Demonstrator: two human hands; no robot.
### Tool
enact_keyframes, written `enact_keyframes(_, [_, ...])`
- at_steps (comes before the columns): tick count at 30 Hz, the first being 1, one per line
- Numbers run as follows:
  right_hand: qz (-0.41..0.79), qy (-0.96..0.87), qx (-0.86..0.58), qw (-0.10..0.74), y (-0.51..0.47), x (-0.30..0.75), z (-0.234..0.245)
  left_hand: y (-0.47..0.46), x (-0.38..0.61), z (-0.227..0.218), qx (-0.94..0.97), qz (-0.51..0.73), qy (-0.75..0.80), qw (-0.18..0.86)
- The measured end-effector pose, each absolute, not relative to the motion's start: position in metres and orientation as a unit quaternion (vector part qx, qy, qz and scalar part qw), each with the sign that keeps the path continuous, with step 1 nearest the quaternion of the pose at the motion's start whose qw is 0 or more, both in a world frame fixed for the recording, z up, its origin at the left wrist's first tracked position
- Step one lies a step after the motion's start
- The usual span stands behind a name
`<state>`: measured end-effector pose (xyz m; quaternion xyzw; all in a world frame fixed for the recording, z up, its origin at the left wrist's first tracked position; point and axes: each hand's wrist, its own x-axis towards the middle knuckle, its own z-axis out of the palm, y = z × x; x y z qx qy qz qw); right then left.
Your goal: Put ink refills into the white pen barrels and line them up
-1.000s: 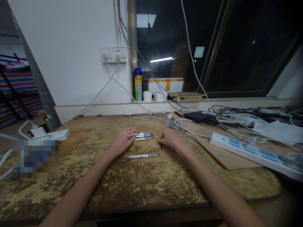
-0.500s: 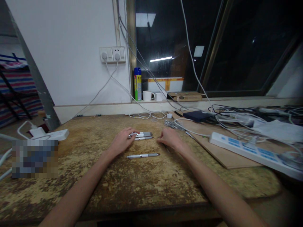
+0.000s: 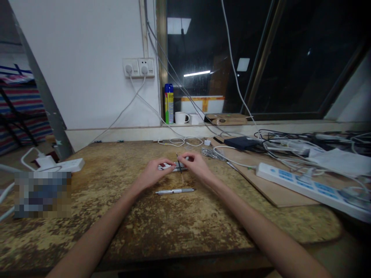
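My left hand (image 3: 153, 172) rests on the worn table (image 3: 179, 227) with its fingers curled on the left end of a small row of silver pens (image 3: 171, 167). My right hand (image 3: 193, 164) is over the right end of the same row, pinching a thin dark stick (image 3: 179, 162), perhaps a pen refill, that stands nearly upright between its fingers. One more silver pen (image 3: 175, 190) lies alone on the table, a little nearer to me than both hands.
A white power strip (image 3: 307, 186) and tangled cables lie on a board at the right. Another power strip (image 3: 62, 165) sits at the left. A spray can (image 3: 169, 103) and a white mug (image 3: 181, 117) stand on the window sill. Wall sockets (image 3: 138, 67) above.
My right hand has moved left from beside the pens to over their right end, lifting the thin dark stick upright. My left hand has stayed on the pens, fingers curling tighter.
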<state>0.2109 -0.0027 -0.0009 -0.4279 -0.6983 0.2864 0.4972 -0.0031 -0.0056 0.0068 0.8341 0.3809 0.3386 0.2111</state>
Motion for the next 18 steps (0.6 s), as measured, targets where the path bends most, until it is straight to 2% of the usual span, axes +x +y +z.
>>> enact_keyframes(6, [0.301,-0.648,-0.421,0.558,-0.005,0.192,-0.015,-0.007,0.002,0.003,0.82,0.324,0.389,0.265])
enact_keyframes(12, [0.303,-0.648,-0.423,0.556,-0.001,0.191,-0.017,-0.006,0.003,0.001,0.833,0.319,0.373,0.258])
enact_keyframes(15, [0.24,-0.659,-0.479,0.527,0.004,0.208,-0.006,-0.005,-0.001,0.003,0.84,0.321,0.378,0.223])
enact_keyframes(18, [0.089,-0.677,-0.57,0.457,0.008,0.243,0.007,-0.004,-0.007,0.004,0.847,0.306,0.402,0.167])
